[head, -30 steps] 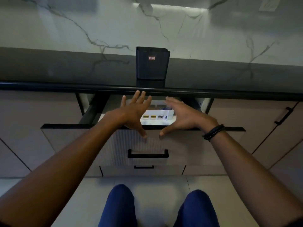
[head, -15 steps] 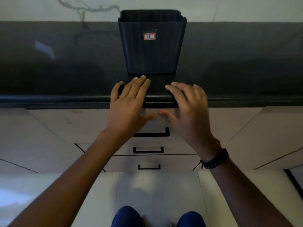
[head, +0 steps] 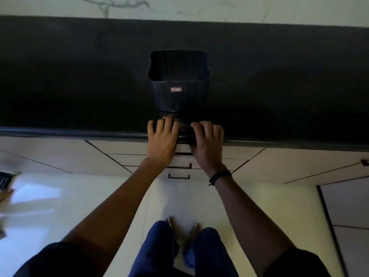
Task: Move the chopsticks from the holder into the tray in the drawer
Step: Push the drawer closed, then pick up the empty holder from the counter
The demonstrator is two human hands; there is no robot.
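The holder (head: pixel 179 100) is your one open container: a dark, ribbed, squarish tub on the dark surface (head: pixel 79 86), midway along it and closer to the front edge than to the back wall. You look down into its mouth and see only shadowed inner walls. Whether the chopsticks lie inside cannot be told from here. The tray is hidden too, since the drawers (head: pixel 180 159) under the front edge sit flush and shut, their dark handles stacked one below another.

The holder stands upright, long axis vertical, mouth up, narrowing slightly toward its base. A small red and white sticker (head: pixel 176 89) on it faces you.

Your left hand (head: pixel 162 140) lies over the front edge just before the holder's base, fingertips close to it, grip wide and holding nothing. Your right hand (head: pixel 207 142) rests on the same edge just beside the left, fingers somewhat bent over the rim, grip loose and likewise empty. A dark beaded bracelet (head: pixel 219 175) circles that wrist. Both hands sit between you and the drawer fronts, covering most of the top one.

Behind the surface rises a pale veined wall (head: pixel 199 9). Below, your blue trousers (head: pixel 159 246) and bare feet stand on a pale glossy floor (head: pixel 60 196), with cabinet doors (head: pixel 50 154) to either side of the drawers
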